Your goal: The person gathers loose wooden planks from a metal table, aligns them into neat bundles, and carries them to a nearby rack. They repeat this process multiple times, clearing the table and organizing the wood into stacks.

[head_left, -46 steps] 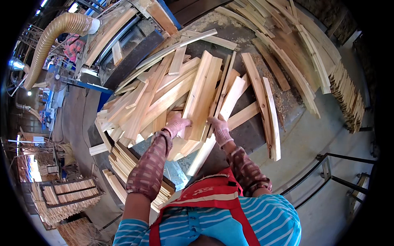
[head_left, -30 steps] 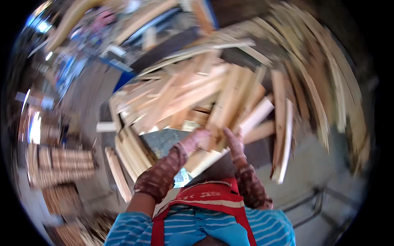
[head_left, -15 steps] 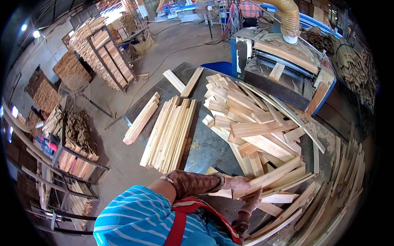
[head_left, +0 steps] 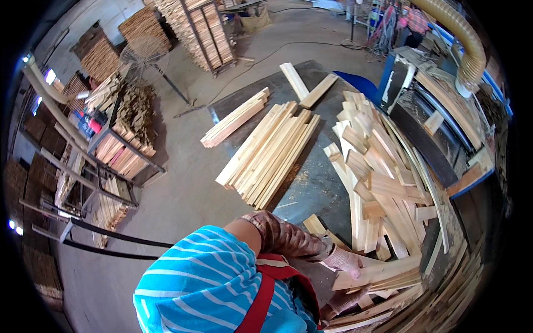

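Note:
A pale wooden board (head_left: 386, 271) lies across other boards at the lower right of the table, with both my hands at its left end. My left hand (head_left: 343, 261), in a light knit glove below a brown sleeve, is closed over the board's upper edge. Beneath it, my right hand (head_left: 347, 299), gloved too, grips the lower side of the same end; its fingers are partly hidden. Beyond my hands spreads a jumbled heap of short boards (head_left: 388, 183). Left of the heap, a neat row of boards (head_left: 269, 155) lies side by side.
The dark metal table (head_left: 311, 191) carries a smaller bundle of boards (head_left: 236, 117) and two loose ones at its far end. A planing machine (head_left: 438, 122) with a ribbed hose (head_left: 469, 50) stands at the right. Long strips pile up at lower right. A fan (head_left: 145, 58) and stacked-wood racks stand left.
My view has turned right, so the table and stacks sit further left relative to my body. Both hands still hold the board, which now lies lower and flatter.

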The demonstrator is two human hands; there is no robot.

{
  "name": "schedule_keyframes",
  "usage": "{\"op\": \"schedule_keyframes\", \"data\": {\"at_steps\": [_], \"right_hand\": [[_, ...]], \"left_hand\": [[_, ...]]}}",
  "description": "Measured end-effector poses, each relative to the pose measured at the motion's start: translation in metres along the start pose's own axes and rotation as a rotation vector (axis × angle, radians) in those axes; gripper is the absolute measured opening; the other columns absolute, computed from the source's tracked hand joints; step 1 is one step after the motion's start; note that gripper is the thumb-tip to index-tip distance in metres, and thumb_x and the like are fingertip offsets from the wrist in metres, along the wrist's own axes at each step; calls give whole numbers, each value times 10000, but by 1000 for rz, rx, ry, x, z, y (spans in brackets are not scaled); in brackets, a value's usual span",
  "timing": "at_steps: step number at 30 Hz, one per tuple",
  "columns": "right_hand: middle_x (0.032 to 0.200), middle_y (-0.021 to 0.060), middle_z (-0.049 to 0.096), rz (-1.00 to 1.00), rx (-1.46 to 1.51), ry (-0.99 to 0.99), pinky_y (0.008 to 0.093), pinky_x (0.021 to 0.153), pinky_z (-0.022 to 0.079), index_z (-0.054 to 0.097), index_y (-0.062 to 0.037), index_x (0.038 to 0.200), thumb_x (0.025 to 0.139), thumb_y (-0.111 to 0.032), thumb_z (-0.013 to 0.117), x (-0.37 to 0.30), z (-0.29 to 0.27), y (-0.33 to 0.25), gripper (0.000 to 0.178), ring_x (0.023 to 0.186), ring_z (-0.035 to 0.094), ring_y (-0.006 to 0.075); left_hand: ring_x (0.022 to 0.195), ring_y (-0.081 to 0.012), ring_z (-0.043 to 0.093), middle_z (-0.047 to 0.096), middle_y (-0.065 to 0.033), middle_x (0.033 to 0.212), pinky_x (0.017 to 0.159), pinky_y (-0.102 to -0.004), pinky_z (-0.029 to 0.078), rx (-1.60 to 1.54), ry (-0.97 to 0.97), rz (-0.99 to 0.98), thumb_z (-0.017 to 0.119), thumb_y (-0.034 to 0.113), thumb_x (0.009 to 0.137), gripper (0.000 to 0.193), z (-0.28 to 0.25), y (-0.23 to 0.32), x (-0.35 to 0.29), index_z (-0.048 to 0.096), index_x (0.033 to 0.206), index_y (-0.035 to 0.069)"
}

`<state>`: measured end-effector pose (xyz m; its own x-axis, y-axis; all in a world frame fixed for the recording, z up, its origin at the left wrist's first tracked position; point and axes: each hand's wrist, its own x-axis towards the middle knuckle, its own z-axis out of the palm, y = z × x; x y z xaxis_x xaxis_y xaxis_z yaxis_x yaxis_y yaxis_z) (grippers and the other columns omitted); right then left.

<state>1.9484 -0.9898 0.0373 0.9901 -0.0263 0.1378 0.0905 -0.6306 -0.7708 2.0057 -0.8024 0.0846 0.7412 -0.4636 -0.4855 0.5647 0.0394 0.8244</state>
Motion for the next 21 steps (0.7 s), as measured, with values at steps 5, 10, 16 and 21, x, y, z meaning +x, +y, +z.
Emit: {"op": "schedule_keyframes", "data": {"at_steps": [5,10,16,21], "right_hand": [[1466,247,469,-236,-143,83,465,1129,386,406,9,1468,923,-321,702,-15,11,31,703,1344,466,407],[1241,228,566,210,761,-109,451,931,506,494,93,1307,928,-380,687,-12,24,-65,636,1091,584,311],[1056,165,679,-135,523,-249,387,783,569,650,83,1115,721,-303,824,4,98,-169,577,838,685,282],[1051,160,684,-33,550,-292,383,817,556,613,65,1193,665,-138,833,-24,227,-220,607,891,679,251]], "left_hand": [[923,-197,602,671,-100,987,811,-337,488,306,-20,114,698,192,800,464,-36,34,-91,627,1209,-16],[955,-139,604,681,-54,1023,817,-285,500,-2,251,364,734,254,871,436,-122,29,-214,640,1217,5],[1017,-108,606,687,-18,1035,886,-280,489,-16,985,462,716,278,883,398,-275,-21,-355,661,1189,31],[1219,-343,557,565,-149,1365,1034,-411,451,486,1429,25,671,301,834,324,-420,-125,-421,709,1008,30]]}}
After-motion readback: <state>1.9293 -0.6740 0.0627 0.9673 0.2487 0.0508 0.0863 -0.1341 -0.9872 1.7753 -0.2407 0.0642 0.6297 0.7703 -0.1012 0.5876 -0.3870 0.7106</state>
